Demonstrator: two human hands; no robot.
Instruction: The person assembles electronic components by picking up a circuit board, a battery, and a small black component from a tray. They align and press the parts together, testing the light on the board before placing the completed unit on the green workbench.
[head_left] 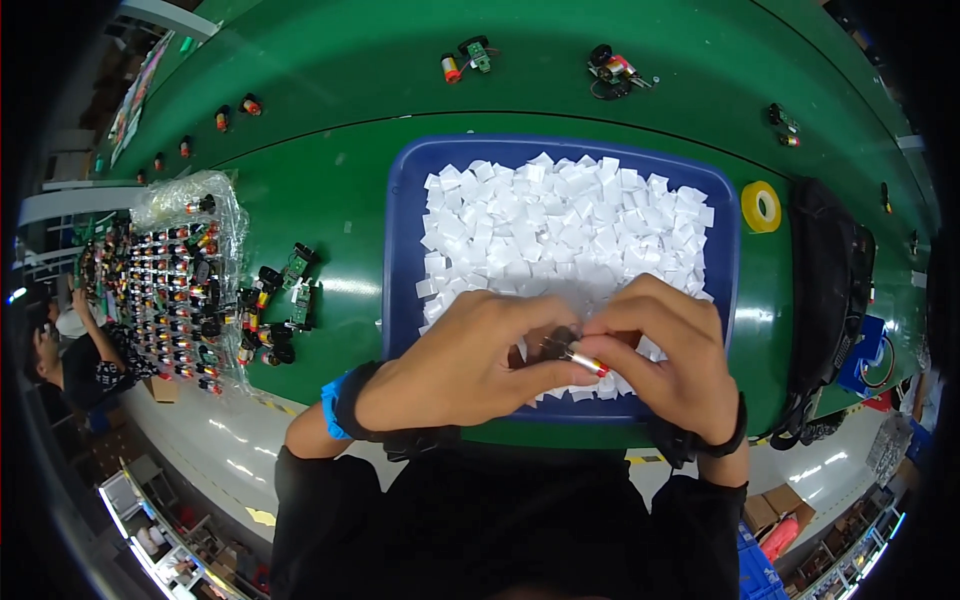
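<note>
1. L hand & R hand – fingertips of both pinch small red-and-silver cylindrical component w/ dark end.
2. Component loc. – above nr. part of blue rectangular plastic tray, over small white square pieces.

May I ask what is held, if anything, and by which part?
The left hand holds a small cylinder near its dark end; the right hand may grip it too.

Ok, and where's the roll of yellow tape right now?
In the head view, the roll of yellow tape lies on the right, on the green table between the blue tray and the black bag.
</note>
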